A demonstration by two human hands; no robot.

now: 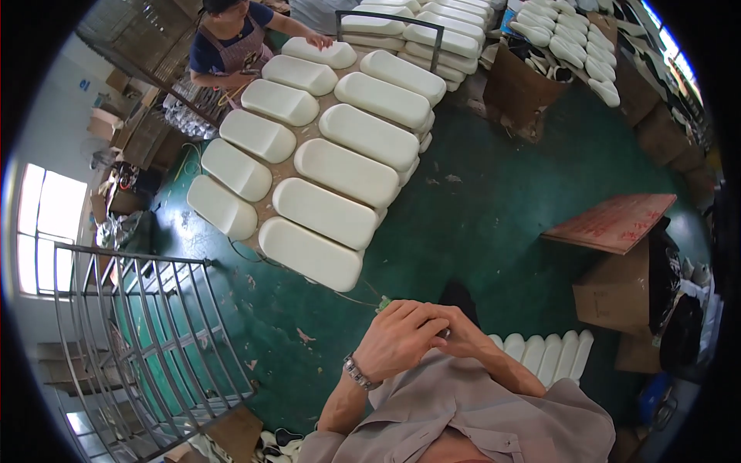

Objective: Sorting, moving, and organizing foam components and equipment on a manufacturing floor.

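My left hand [401,338], with a metal bracelet on its wrist, lies curled over my right hand [465,339] in front of my chest. The two hands are pressed together above my grey shirt. My right hand's fingers are mostly covered, so I cannot tell whether anything is in them. A small green piece [384,305] shows just past my left knuckles, at the end of a thin wire on the floor. A row of white foam pieces [540,351] stands on edge just right of my right forearm.
Large white foam cushions [346,171] lie in two rows on a low platform ahead. Another person [231,42] touches the far cushion. A metal rack [139,324] stands at left, with cardboard boxes and a red board [614,224] at right. The floor is green.
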